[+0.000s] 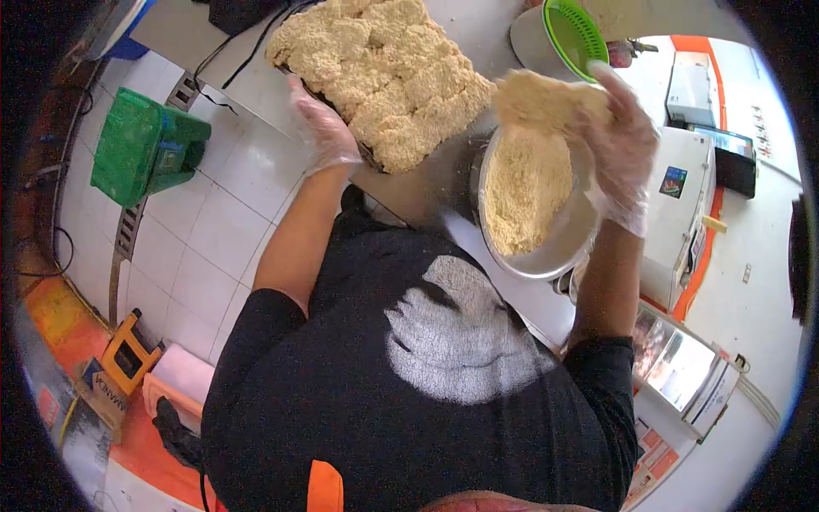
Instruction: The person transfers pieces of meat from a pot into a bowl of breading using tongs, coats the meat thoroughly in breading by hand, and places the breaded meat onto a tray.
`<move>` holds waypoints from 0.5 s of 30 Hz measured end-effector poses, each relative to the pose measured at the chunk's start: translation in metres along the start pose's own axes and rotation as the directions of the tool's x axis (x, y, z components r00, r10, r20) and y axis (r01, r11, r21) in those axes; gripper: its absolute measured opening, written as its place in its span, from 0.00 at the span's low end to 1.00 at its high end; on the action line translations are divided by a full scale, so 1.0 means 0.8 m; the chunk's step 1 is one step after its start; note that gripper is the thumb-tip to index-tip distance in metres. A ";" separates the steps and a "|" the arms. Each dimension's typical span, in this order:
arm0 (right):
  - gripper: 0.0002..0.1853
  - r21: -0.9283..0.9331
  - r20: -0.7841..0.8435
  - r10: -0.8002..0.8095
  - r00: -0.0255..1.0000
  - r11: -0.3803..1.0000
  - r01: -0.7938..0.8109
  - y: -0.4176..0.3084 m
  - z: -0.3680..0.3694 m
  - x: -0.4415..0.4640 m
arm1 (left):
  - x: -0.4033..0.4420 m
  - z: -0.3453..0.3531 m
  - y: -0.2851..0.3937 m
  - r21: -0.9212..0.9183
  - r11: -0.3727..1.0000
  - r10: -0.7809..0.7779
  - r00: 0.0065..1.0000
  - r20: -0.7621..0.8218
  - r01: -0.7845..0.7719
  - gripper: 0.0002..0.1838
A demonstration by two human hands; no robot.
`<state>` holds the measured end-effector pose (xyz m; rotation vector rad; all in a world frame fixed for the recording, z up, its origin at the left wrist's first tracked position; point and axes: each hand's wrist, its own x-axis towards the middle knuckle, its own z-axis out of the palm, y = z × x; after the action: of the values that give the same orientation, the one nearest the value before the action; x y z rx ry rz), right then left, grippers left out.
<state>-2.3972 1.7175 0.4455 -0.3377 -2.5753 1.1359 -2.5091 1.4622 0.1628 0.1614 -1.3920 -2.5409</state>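
My left hand [324, 130], in a clear plastic glove, holds the near left edge of a dark tray [368, 157]. Pale, crumb-coated slabs [384, 72] cover this tray almost completely. On the right, my gloved right hand [621, 141] grips one flat breaded piece [537, 101], slightly blurred, by its right end. That piece hangs over a round metal bowl [583, 235] and reaches toward the tray's right corner. Loose yellowish crumbs [525, 192] lie heaped inside the bowl. The fingertips of my left hand are partly hidden by the tray.
Behind the bowl stands a pale container with a green basket [578, 34] in it. Black cables [226, 60] run along the table's left side. A green lidded bin [145, 145] is on the tiled floor at left. White box-shaped equipment [678, 205] stands at right.
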 end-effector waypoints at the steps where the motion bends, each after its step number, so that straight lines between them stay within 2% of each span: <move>1: 0.30 -0.042 0.055 -0.025 0.998 0.999 0.028 -0.013 0.021 0.012 | 0.000 -0.006 -0.013 0.027 0.998 -0.049 0.998 -0.039 0.050 0.73; 2: 0.32 -0.083 0.109 -0.046 0.993 0.995 0.055 -0.022 0.042 0.024 | -0.003 -0.001 -0.001 -0.010 0.996 -0.086 0.996 -0.023 0.086 0.73; 4: 0.30 0.166 0.226 -0.002 0.974 0.985 -0.037 -0.027 0.088 0.044 | -0.015 0.013 0.036 -0.078 0.984 -0.158 0.987 0.013 0.159 0.72; 6: 0.30 0.140 0.371 0.043 0.928 0.985 -0.101 -0.041 0.126 0.063 | -0.008 -0.003 0.013 -0.108 0.989 -0.100 0.995 0.021 0.102 0.69; 8: 0.31 0.154 0.436 -0.037 0.899 0.988 -0.034 -0.013 0.178 0.085 | -0.003 -0.020 -0.005 -0.139 0.986 -0.091 0.996 0.017 0.093 0.68; 10: 0.29 0.013 0.488 -0.070 0.870 0.997 0.073 0.023 0.236 0.112 | -0.004 -0.014 0.002 -0.056 0.998 -0.027 0.999 0.044 0.029 0.67; 13: 0.29 -0.258 0.449 0.013 0.893 0.959 0.115 0.077 0.291 0.127 | -0.011 -0.029 -0.024 0.170 0.984 0.041 0.998 0.054 -0.050 0.66; 15: 0.28 -0.250 0.357 -0.098 0.929 0.948 0.196 0.078 0.279 0.124 | -0.007 -0.040 -0.031 0.280 0.955 0.075 0.991 0.109 -0.103 0.65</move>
<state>-2.5656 1.6410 0.2736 0.0001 -3.0153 0.8316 -2.5009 1.4501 0.1244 0.0236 -1.7576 -2.2925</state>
